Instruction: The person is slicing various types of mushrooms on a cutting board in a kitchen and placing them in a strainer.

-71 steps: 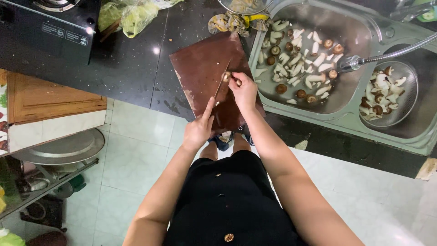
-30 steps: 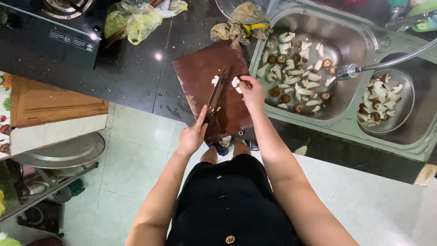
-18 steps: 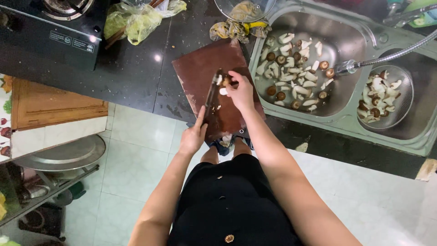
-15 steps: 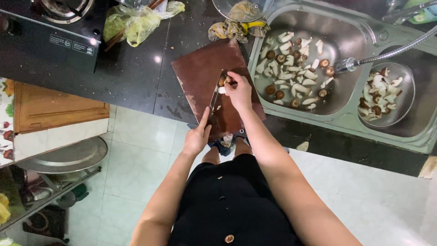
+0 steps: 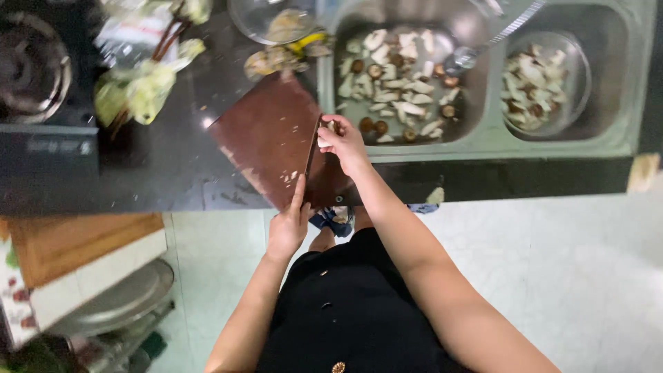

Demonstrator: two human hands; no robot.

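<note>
Seen from the head camera, the left hand [image 5: 289,226] has its grip clenched on a knife [image 5: 311,148] laid across a brown cutting board [image 5: 273,135] on the dark surface [image 5: 152,173]. The right hand [image 5: 343,141] pinches a pale mushroom piece [image 5: 323,141] against the blade, beside the sink [image 5: 476,141]. Fingertips that near the edge risk a cut if the piece slips; both arms reach forward, wrists bent down.

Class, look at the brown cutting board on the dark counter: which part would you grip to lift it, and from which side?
Probably the near corner of the cutting board, which overhangs the counter edge, gripped from the person's side, beside the left hand. The far sides lie flat.
</note>
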